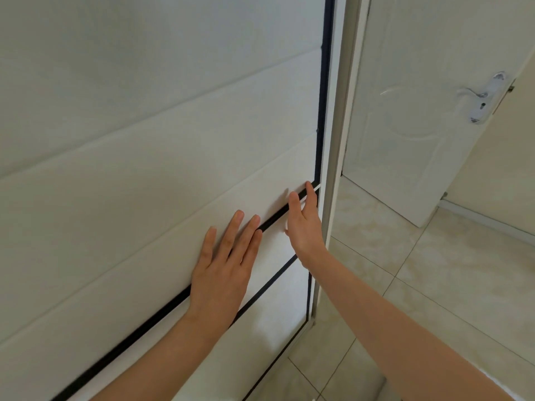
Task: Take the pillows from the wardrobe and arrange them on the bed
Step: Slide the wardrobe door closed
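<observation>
A white wardrobe door (144, 125) with horizontal panels and dark trim strips fills the left and centre of the head view. My left hand (224, 267) lies flat on it, fingers spread, across a dark strip. My right hand (304, 224) is at the door's right edge, fingers straight and reaching onto the dark strip near the frame (333, 169). Neither hand holds anything. No pillows and no bed are in view; the wardrobe's inside is hidden.
To the right a white room door (411, 117) stands ajar, with a metal lever handle (480, 96). Pale tiled floor (434, 285) spreads below it to a baseboard at the wall.
</observation>
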Demonstrator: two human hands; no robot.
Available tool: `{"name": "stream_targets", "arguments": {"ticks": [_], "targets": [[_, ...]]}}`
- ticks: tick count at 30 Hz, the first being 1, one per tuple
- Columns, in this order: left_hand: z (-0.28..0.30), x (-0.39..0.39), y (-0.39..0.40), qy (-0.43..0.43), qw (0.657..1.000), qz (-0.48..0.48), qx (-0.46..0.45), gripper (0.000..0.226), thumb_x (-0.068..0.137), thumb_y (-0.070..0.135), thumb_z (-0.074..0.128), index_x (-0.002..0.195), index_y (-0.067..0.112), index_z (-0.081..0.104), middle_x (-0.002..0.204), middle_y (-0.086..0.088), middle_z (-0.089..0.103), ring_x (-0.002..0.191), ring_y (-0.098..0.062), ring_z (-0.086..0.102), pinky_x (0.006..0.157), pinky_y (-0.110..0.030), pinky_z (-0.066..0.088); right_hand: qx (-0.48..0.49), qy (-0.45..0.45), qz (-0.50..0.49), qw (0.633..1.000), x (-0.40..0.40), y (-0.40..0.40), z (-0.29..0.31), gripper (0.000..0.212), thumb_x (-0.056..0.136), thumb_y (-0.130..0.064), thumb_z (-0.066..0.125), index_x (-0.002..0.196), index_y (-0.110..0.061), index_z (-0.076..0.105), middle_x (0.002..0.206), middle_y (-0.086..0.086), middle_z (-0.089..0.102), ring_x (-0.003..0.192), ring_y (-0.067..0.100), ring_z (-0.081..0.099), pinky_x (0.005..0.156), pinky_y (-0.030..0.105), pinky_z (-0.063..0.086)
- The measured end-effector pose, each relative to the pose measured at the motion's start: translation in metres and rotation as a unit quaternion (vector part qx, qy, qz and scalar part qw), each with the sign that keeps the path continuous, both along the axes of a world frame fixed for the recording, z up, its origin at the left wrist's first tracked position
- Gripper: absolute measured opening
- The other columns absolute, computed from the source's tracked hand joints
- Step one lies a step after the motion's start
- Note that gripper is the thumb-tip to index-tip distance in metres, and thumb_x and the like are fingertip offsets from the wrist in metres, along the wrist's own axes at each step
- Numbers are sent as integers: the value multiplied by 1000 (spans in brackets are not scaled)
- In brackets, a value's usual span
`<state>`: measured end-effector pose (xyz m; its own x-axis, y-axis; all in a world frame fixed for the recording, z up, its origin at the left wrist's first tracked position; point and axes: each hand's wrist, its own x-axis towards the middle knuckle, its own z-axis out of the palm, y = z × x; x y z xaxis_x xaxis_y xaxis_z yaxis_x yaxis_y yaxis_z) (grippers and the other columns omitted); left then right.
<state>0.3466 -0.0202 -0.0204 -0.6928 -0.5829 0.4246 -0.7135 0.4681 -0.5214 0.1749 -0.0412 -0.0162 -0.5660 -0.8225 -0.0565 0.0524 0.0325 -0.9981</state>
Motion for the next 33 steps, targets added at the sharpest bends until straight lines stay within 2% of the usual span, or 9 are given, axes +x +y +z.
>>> {"name": "stream_targets", "arguments": {"ticks": [8, 13, 17, 21, 24, 28, 30, 33], "targets": [[-3, -26, -7, 4, 1000, 18, -22, 70, 82, -4, 25, 147, 14, 46, 162, -1, 25, 151, -29, 14, 118, -54, -5, 14, 25, 26, 999, -28, -6, 4, 63, 99, -46, 40, 153, -29, 13, 154, 2, 31, 138, 21, 34, 110, 49, 35], [-6, -30, -7, 17, 999, 20, -36, 70, 82, -8, 25, 144, 12, 49, 161, -1, 28, 150, -28, 9, 117, -57, -2, -2, 36, 33, 999, -29, -4, 3, 65, 99, -43, 42, 153, -24, 12, 157, 1, 23, 140, 16, 26, 115, 39, 27], [-8, -31, -11, 12, 999, 18, -45, 68, 84, -6, 27, 145, 16, 49, 162, 1, 26, 149, -28, 12, 117, -58, -2, -4, 2, 23, 1000, -30, -9, 3, 67, 98, -43, 45, 153, -24, 13, 155, 3, 24, 138, 20, 31, 110, 49, 34], [-9, -32, -10, 31, 999, 25, -19, 61, 85, 0, 46, 143, 16, 49, 162, 0, 27, 150, -29, 12, 117, -59, -3, -2, 2, 13, 1000, -27, -11, 3, 66, 98, -41, 47, 152, -25, 14, 153, 3, 28, 138, 22, 30, 109, 50, 35], [-5, -35, -6, 48, 998, 30, 13, 60, 81, 5, 57, 139, 14, 53, 162, -1, 28, 152, -29, 10, 118, -59, -6, 7, 29, 25, 999, -28, -7, 3, 67, 98, -35, 49, 153, -27, 12, 153, 3, 30, 137, 22, 34, 110, 46, 35], [2, -39, 4, 133, 990, 1, 38, 47, 81, 7, 61, 127, 11, 61, 154, -5, 44, 149, -28, 25, 119, -58, 3, 6, 58, 31, 998, -27, 14, -2, 72, 97, -24, 52, 153, -26, 7, 156, 1, 27, 140, 20, 32, 111, 36, 30], [6, -39, 10, 205, 976, -42, 58, 40, 81, 6, 61, 121, 8, 64, 145, -9, 54, 146, -29, 34, 120, -57, 12, -5, 78, 30, 997, -23, 27, -5, 67, 97, -23, 52, 152, -25, 14, 153, 0, 32, 138, 18, 35, 108, 33, 32], [8, -31, 21, 299, 944, -108, 88, 30, 84, 2, 61, 113, 3, 68, 126, -10, 66, 136, -31, 48, 115, -52, 33, -28, 104, 44, 993, -12, 44, -11, 58, 97, -22, 52, 148, -23, 27, 145, -3, 42, 131, 14, 41, 95, 20, 35]]}}
